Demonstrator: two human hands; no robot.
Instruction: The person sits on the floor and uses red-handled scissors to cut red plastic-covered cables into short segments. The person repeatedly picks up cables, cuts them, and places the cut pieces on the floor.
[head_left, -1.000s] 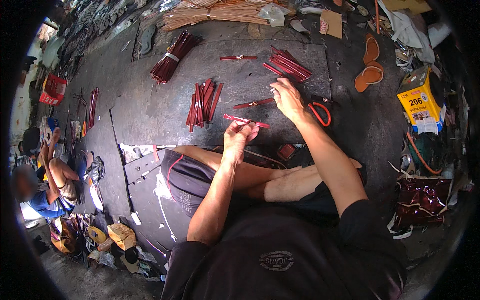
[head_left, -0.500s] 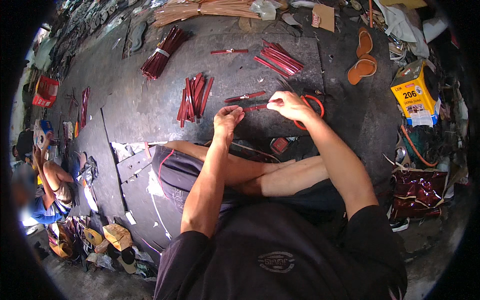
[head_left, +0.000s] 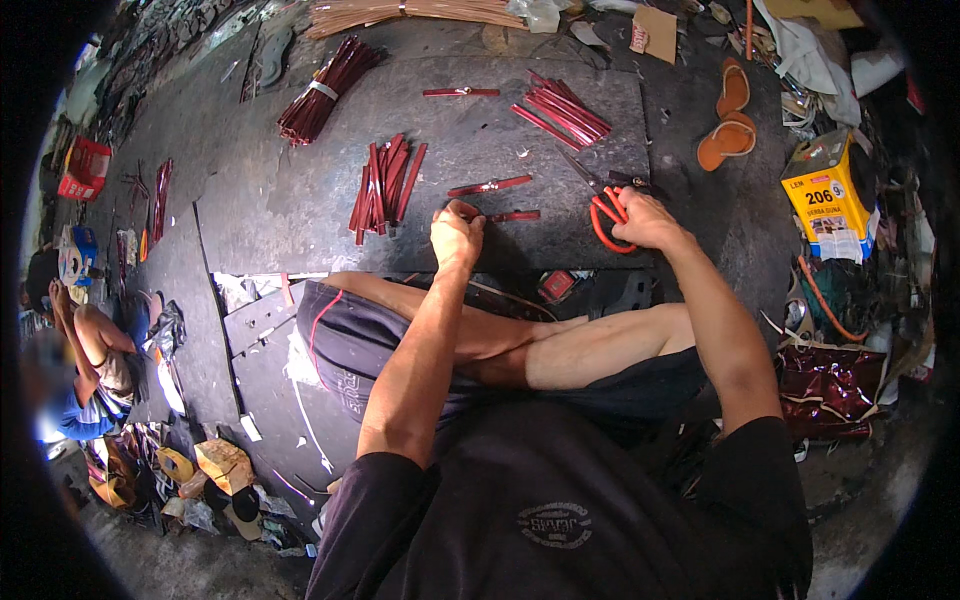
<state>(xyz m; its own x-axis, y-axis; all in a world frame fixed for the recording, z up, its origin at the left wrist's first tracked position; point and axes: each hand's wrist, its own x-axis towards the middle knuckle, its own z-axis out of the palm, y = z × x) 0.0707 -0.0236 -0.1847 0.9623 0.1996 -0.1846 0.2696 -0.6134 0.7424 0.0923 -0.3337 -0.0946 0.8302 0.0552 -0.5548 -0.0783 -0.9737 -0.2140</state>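
My left hand [head_left: 457, 237] is closed on a short dark-red strip [head_left: 516, 215], which sticks out to the right of the fingers low over the board. My right hand [head_left: 648, 219] grips the orange-red handles of a pair of scissors [head_left: 598, 190]; the blades point to the upper left. Just beyond the held strip lies a red strap with a small metallic piece [head_left: 490, 186] at its middle. A similar strap [head_left: 461, 92] rests farther away. Loose red strips [head_left: 384, 188] form a pile left of my left hand, and another pile [head_left: 563, 108] lies beyond the scissors.
A tied bundle of red strips [head_left: 324, 92] lies at the far left of the dark board [head_left: 270, 200]. Orange sandals [head_left: 726, 140] and a yellow can [head_left: 826, 195] stand to the right. Another person [head_left: 90, 350] sits at the far left. My crossed legs [head_left: 600, 350] border the board.
My right hand has let go of the strip and moved right and down onto the scissors' handles. My left hand keeps the strip in about the same place.
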